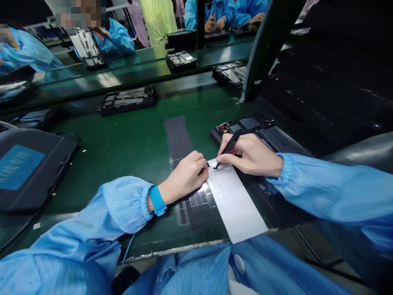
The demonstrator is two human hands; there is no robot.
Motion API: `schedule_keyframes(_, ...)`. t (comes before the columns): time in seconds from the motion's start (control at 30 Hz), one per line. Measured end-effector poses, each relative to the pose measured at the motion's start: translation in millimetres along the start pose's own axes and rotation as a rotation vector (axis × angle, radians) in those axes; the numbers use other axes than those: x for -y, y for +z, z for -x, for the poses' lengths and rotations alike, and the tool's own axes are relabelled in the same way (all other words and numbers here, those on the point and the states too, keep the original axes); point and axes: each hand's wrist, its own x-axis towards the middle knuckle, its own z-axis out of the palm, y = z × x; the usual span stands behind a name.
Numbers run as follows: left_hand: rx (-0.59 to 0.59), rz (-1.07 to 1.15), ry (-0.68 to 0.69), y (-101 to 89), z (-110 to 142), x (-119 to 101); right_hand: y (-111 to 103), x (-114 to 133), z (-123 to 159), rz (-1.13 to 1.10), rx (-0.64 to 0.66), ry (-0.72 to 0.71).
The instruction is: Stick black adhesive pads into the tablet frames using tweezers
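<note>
My right hand [250, 153] is closed round black tweezers [231, 142], whose tip points down at the top end of a white sheet [235, 200]. A tiny dark piece [215, 168] shows at that tip. My left hand [187, 176], with a blue wrist strap [158, 200], is curled shut at the sheet's left edge. A small dark bit shows at its fingertips, too small to name. Under and beside this hand lie sheets of black strips [179, 137] on the green bench. A black device tray [282, 139] with exposed parts sits partly behind my right hand and sleeve.
A dark grey case with a blue label [21, 166] stands at the left. Open device units [127, 99] lie along the bench's far side, another [230, 73] by a dark post [260, 49]. People in blue work across the line. The bench's front edge [184, 248] is close to me.
</note>
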Motion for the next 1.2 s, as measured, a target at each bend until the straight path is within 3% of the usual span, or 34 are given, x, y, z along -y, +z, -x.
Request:
schedule_keyframes(0.17, 0.013, 0.065, 0.004, -3.6, -4, 6, -22, -7, 25, -0.101, -0.332, 0.197)
schedule_keyframes(0.3, -0.009, 0.096, 0.057, -9.1, -16, -8, -18, -16, 43, -0.221, -0.489, 0.257)
schedule_keyframes(0.47, -0.049, 0.269, 0.254, 6.0, -32, -27, -9, -16, 51, -0.240, -0.448, 0.189)
schedule_keyframes(0.63, -0.039, 0.408, 0.225, 22.9, -36, -24, -10, -17, 51, -0.152, -0.423, 0.155)
schedule_keyframes(0.8, -0.044, 0.437, 0.255, 22.1, -34, -22, -9, -16, 51, 0.058, -0.435, 0.055)
schedule_keyframes(1.0, 0.027, 0.406, 0.272, 20.3, -36, -23, -9, -15, 58, 0.061, -0.265, -0.075)
schedule_keyframes(1.13, 0.190, 0.270, 0.360, 12.3, -42, -29, -18, 5, 59, -0.061, -0.571, -0.029)
schedule_keyframes(1.2, 0.269, 0.251, 0.348, 1.3, -43, -28, -20, 22, 58, -0.061, -0.618, 0.047)
